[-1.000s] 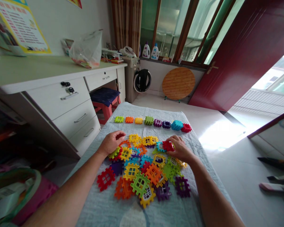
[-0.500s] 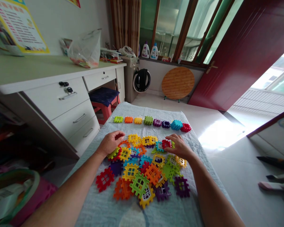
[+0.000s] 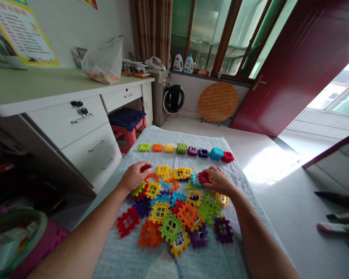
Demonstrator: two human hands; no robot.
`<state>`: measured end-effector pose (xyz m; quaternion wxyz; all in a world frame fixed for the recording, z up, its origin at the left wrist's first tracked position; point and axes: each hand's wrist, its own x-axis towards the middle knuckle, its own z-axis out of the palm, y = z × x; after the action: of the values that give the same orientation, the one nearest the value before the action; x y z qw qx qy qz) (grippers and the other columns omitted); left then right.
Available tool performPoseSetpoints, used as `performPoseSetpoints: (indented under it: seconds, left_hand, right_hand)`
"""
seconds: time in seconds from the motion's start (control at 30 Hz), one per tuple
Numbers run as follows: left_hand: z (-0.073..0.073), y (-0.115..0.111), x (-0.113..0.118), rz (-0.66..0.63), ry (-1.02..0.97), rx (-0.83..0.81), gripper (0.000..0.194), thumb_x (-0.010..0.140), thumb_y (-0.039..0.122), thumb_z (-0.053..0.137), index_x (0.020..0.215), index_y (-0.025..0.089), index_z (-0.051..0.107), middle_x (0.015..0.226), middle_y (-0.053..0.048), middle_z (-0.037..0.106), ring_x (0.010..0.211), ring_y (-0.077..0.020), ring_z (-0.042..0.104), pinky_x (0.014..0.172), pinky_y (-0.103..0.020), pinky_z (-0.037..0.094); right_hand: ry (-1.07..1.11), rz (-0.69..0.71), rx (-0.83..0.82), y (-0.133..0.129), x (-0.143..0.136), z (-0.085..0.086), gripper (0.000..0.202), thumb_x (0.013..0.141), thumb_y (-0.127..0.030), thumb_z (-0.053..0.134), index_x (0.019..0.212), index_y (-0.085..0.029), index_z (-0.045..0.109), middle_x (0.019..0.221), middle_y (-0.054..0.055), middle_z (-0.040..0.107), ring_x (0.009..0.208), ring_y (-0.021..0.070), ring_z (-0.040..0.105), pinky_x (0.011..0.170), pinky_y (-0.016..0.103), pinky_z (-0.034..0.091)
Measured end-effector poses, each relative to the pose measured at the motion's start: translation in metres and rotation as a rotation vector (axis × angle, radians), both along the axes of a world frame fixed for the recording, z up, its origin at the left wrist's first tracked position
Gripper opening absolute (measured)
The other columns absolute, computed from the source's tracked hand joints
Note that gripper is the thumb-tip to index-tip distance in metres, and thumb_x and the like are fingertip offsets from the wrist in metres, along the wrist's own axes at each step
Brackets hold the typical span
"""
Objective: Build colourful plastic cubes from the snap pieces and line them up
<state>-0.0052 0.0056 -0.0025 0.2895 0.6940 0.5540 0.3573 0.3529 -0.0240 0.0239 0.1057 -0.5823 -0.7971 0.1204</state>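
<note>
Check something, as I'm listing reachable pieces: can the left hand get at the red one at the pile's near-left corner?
Likely yes: nothing lies over the red window piece, and the left hand looks empty, though it must draw back.

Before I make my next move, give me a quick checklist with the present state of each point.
1. Right hand has the red piece in its fingers: ok.
2. Red piece clear of the blue-framed piece beside it: cannot tell.
3. Left hand empty: cannot tell, its grip is partly hidden.
4. Back row, including the olive-green stack, apart from the loose pieces: ok.
5. Visible gap between the blue stack and red stack: not ok.
</note>
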Motion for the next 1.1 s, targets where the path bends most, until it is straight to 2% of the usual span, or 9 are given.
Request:
performPoseSetpoints:
  seconds: [0.17,0.3,0.4,0.53,0.63,0.73,0.87,1.1]
  left_hand:
    - [0.002,0.000,0.000,0.004,0.014,0.004,0.029,0.075,0.040,0.055,0.091,0.018,0.065,0.088,-0.004,0.071,0.082,-0.0200,0.066,0.079,-0.030,0.051]
    - [0.003,0.000,0.000,0.007,0.015,-0.004,0.030,0.075,0.041,0.055,0.091,0.018,0.065,0.088,-0.003,0.072,0.081,-0.0201,0.066,0.080,-0.030,0.051]
    - [0.003,0.000,0.000,0.007,0.021,-0.012,0.030,0.075,0.042,0.055,0.091,0.019,0.065,0.088,-0.003,0.072,0.080,-0.0201,0.066,0.080,-0.030,0.051]
    - [0.002,0.001,0.000,0.011,0.025,-0.019,0.031,0.075,0.043,0.055,0.091,0.019,0.065,0.088,-0.003,0.072,0.080,-0.0198,0.066,0.079,-0.029,0.051]
    - [0.000,0.001,-0.001,0.008,0.023,-0.017,0.031,0.075,0.044,0.055,0.091,0.019,0.065,0.089,-0.003,0.072,0.082,-0.0201,0.067,0.079,-0.028,0.051]
    - [-0.002,0.002,-0.002,0.006,0.015,-0.022,0.030,0.075,0.043,0.055,0.091,0.020,0.065,0.089,-0.003,0.072,0.084,-0.0201,0.067,0.080,-0.028,0.051]
    - [-0.002,0.002,-0.001,0.004,0.012,-0.033,0.030,0.076,0.043,0.055,0.091,0.020,0.065,0.090,-0.002,0.072,0.084,-0.0196,0.067,0.080,-0.027,0.051]
    - [-0.002,0.002,-0.003,0.009,0.037,-0.044,0.031,0.077,0.045,0.054,0.094,0.020,0.064,0.091,-0.003,0.071,0.086,-0.0207,0.066,0.082,-0.029,0.051]
  right_hand:
    - [0.003,-0.005,0.023,0.000,-0.007,0.002,0.032,0.065,-0.027,0.065,0.096,-0.024,0.064,0.093,0.004,0.056,0.089,0.0218,0.047,0.080,0.036,0.037]
    - [0.068,-0.001,0.127,-0.001,-0.003,0.015,0.036,0.064,-0.026,0.064,0.099,-0.022,0.061,0.094,0.005,0.056,0.090,0.0216,0.048,0.080,0.034,0.038]
    - [0.087,-0.043,0.229,0.005,0.019,0.032,0.040,0.065,-0.025,0.061,0.105,-0.022,0.058,0.100,0.006,0.056,0.093,0.0227,0.049,0.082,0.035,0.039]
    - [0.003,-0.210,0.283,0.033,0.071,0.049,0.040,0.066,-0.028,0.061,0.105,-0.022,0.059,0.102,0.007,0.058,0.095,0.0248,0.051,0.083,0.037,0.039]
    - [-0.059,-0.284,0.255,0.062,0.107,0.052,0.041,0.065,-0.030,0.063,0.105,-0.021,0.061,0.103,0.009,0.060,0.096,0.0255,0.052,0.083,0.037,0.039]
    - [-0.164,-0.289,0.122,0.084,0.126,0.050,0.042,0.064,-0.029,0.065,0.105,-0.019,0.063,0.104,0.009,0.061,0.096,0.0245,0.054,0.084,0.035,0.040]
    - [-0.252,-0.272,-0.009,0.099,0.130,0.048,0.045,0.063,-0.025,0.065,0.107,-0.018,0.063,0.105,0.010,0.062,0.093,0.0241,0.056,0.082,0.033,0.042]
    - [-0.266,-0.257,-0.036,0.113,0.128,0.045,0.048,0.059,-0.019,0.067,0.107,-0.021,0.065,0.106,0.009,0.062,0.093,0.0255,0.056,0.078,0.033,0.045]
